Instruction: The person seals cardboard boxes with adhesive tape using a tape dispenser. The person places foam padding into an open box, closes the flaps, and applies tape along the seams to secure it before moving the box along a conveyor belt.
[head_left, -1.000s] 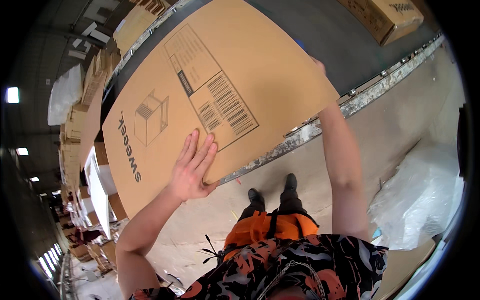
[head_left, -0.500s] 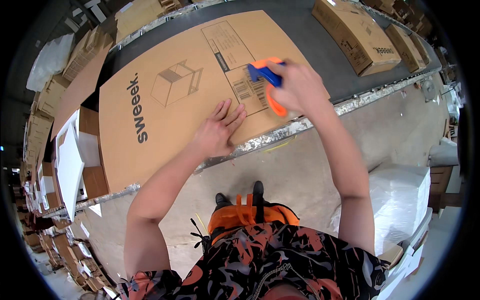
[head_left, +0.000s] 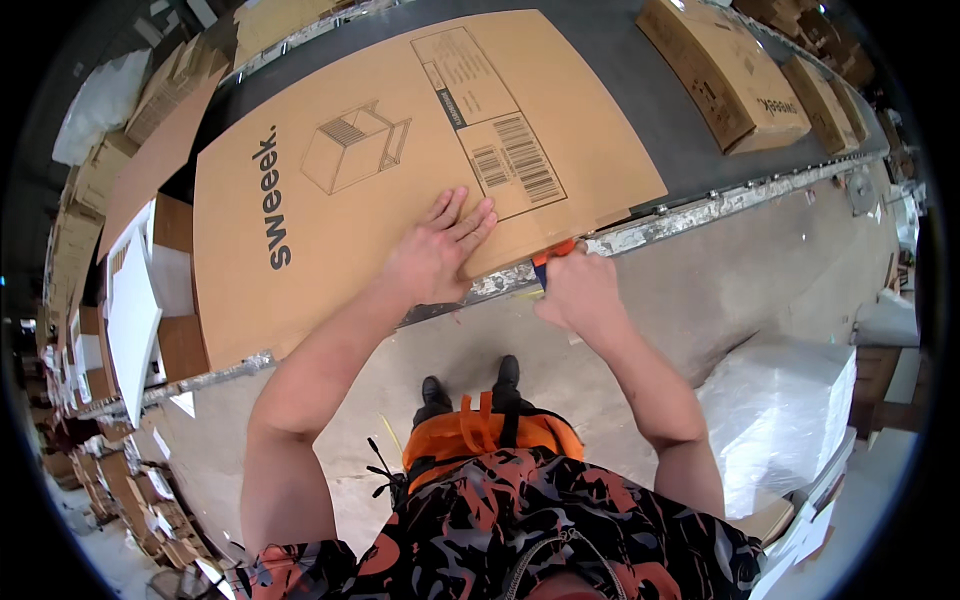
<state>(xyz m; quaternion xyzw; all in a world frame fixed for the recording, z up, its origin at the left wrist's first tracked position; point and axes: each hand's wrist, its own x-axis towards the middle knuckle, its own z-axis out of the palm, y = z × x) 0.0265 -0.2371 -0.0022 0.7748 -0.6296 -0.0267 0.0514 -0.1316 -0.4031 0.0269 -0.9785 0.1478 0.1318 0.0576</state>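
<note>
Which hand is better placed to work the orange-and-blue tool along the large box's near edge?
The right hand, I'd judge: it grips the orange-and-blue tool at the near edge of the large box. The left hand rests on the box's top face, apart from the tool, seemingly better suited to steadying.

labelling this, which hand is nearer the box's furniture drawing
Left: the left hand rests on the box lower right of the drawing; the right hand is farther right, by the near edge.

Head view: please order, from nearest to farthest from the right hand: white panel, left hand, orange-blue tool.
1. Orange-blue tool: in the right hand.
2. Left hand: to its left, on the large carton.
3. White panel: far left, past the carton.
</note>
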